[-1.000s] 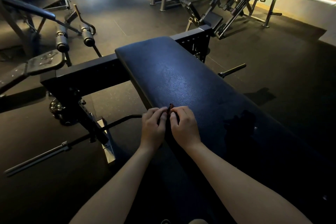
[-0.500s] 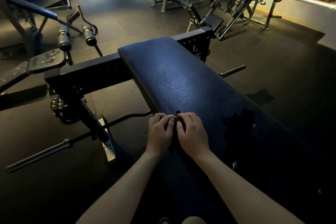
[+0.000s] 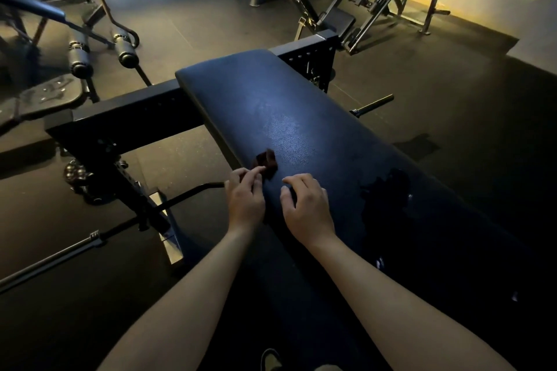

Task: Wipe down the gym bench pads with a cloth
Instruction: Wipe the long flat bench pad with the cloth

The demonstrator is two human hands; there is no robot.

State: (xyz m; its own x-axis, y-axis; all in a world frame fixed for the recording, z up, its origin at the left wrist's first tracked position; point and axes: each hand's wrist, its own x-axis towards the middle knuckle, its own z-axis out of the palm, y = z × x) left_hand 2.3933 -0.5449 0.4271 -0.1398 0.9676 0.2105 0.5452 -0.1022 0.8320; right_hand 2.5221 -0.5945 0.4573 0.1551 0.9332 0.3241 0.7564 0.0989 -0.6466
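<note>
Your bare forearms reach in from the bottom, both over the near half of the padded table. Your left hand sits right at the table's left edge, knuckles up, its fingers pinching the near corner of the cloth — a small, dark reddish, crumpled scrap lying just inside that edge. Your right hand rests beside it, apart from the cloth, fingers loosely curled, tips on the vinyl, holding nothing. Ahead, the pebbled dark-blue surface runs open to its rounded far end — a black steel beam crosses beneath, over the rubber floor.
</note>
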